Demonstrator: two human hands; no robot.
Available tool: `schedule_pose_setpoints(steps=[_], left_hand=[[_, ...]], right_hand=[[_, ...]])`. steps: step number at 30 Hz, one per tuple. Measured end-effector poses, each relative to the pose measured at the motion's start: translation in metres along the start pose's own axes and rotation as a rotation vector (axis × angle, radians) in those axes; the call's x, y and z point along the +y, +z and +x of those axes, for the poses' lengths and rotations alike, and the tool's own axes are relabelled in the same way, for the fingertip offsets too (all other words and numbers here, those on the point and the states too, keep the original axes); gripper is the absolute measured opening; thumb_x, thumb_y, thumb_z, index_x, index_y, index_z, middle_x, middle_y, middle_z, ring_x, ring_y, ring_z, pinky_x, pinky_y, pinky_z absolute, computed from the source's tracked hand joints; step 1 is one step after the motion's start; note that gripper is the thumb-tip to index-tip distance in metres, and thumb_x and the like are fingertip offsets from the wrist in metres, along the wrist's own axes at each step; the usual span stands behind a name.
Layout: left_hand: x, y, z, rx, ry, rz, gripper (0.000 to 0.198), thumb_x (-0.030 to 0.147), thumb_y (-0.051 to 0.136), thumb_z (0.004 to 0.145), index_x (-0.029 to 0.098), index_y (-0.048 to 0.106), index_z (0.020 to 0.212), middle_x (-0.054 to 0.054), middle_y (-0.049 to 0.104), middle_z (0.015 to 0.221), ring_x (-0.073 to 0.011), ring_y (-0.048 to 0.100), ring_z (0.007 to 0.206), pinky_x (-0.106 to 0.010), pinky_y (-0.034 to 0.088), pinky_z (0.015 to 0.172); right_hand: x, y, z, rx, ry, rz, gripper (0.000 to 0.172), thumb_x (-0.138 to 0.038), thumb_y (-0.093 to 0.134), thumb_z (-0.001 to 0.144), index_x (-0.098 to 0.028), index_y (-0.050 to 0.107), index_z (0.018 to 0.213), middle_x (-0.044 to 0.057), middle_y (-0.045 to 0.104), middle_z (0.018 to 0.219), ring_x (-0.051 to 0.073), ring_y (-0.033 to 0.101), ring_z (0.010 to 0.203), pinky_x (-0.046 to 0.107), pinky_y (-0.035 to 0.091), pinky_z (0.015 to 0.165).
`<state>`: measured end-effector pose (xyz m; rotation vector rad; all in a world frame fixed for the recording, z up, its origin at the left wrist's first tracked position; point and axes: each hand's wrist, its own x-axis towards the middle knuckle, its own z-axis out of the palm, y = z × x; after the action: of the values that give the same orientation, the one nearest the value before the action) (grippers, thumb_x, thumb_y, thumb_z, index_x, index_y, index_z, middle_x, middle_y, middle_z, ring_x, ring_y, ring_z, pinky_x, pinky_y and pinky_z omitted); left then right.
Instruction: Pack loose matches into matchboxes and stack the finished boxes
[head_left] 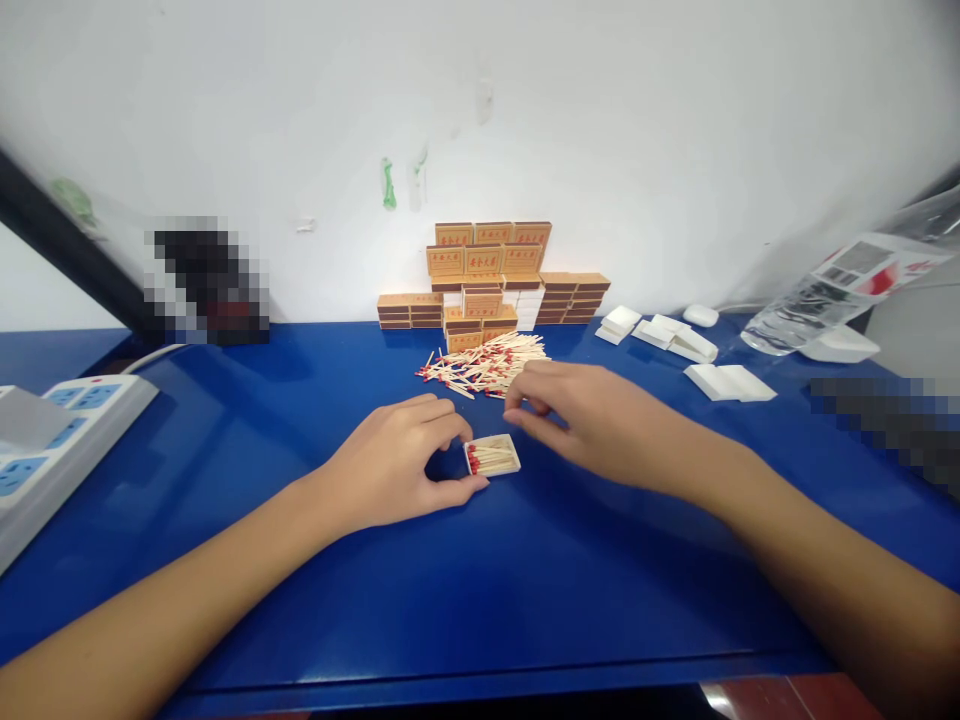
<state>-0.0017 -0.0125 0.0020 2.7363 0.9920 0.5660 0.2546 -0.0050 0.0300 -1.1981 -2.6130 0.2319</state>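
Note:
A small white matchbox tray (504, 472) lies on the blue table, partly filled with red-tipped matches (489, 458). My left hand (401, 455) grips its left end between thumb and forefinger. Just behind and to the right of the tray is my right hand (581, 410), its fingers curled down beside a loose heap of matches (487, 365). Whether a match is between those fingers is hidden. Past the heap, brown-and-yellow matchboxes (484, 262) are stacked against the wall.
Several empty white trays (729, 382) lie at the back right, near a tilted clear plastic bottle (817, 285) and a small white case (700, 316). On the left rests a white power strip (82, 440). The blue table's (480, 620) front edge runs along the bottom.

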Motion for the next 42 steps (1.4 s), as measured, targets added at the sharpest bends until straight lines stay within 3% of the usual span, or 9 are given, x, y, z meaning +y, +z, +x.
schedule_pose_setpoints(steps=[7, 21, 36, 39, 42], left_hand=[[0.002, 0.0, -0.001, -0.002, 0.032, -0.011, 0.024, 0.042, 0.075, 0.093, 0.02, 0.071, 0.103, -0.001, 0.067, 0.084, -0.0191, 0.065, 0.081, -0.031, 0.048, 0.071], [0.002, 0.0, 0.0, -0.018, 0.017, -0.012, 0.025, 0.042, 0.075, 0.092, 0.019, 0.072, 0.102, -0.001, 0.065, 0.085, -0.0187, 0.063, 0.081, -0.032, 0.048, 0.071], [0.001, 0.001, 0.0, -0.007, 0.003, -0.022, 0.025, 0.042, 0.077, 0.091, 0.019, 0.072, 0.101, 0.0, 0.064, 0.083, -0.018, 0.062, 0.08, -0.031, 0.048, 0.071], [0.001, 0.001, 0.0, 0.001, 0.003, -0.018, 0.025, 0.041, 0.078, 0.09, 0.02, 0.073, 0.1, 0.0, 0.065, 0.083, -0.018, 0.063, 0.079, -0.031, 0.048, 0.071], [0.0, 0.0, 0.0, 0.011, 0.004, -0.017, 0.025, 0.041, 0.078, 0.09, 0.019, 0.072, 0.1, 0.0, 0.065, 0.083, -0.018, 0.063, 0.079, -0.031, 0.048, 0.07]], right_hand=[[0.036, 0.005, 0.008, 0.036, 0.09, -0.015, 0.009, -0.022, 0.06, 0.098, -0.019, 0.066, 0.091, 0.006, 0.068, 0.09, 0.019, 0.058, 0.077, 0.03, 0.039, 0.069], [0.029, 0.025, 0.015, 0.017, 0.116, 0.018, 0.012, -0.025, 0.058, 0.103, -0.019, 0.061, 0.094, 0.008, 0.069, 0.099, 0.019, 0.06, 0.084, 0.03, 0.04, 0.073], [0.023, 0.028, 0.016, -0.052, 0.055, -0.192, 0.011, -0.021, 0.051, 0.104, -0.016, 0.06, 0.1, 0.011, 0.068, 0.1, 0.021, 0.059, 0.08, 0.033, 0.038, 0.07], [0.025, 0.024, 0.016, -0.038, 0.057, -0.125, 0.008, -0.021, 0.053, 0.102, -0.017, 0.059, 0.098, 0.01, 0.067, 0.098, 0.02, 0.057, 0.078, 0.032, 0.037, 0.069], [0.023, 0.016, 0.012, -0.017, 0.035, 0.098, 0.009, -0.024, 0.056, 0.101, -0.019, 0.058, 0.094, 0.005, 0.065, 0.091, 0.017, 0.054, 0.075, 0.03, 0.037, 0.067]])
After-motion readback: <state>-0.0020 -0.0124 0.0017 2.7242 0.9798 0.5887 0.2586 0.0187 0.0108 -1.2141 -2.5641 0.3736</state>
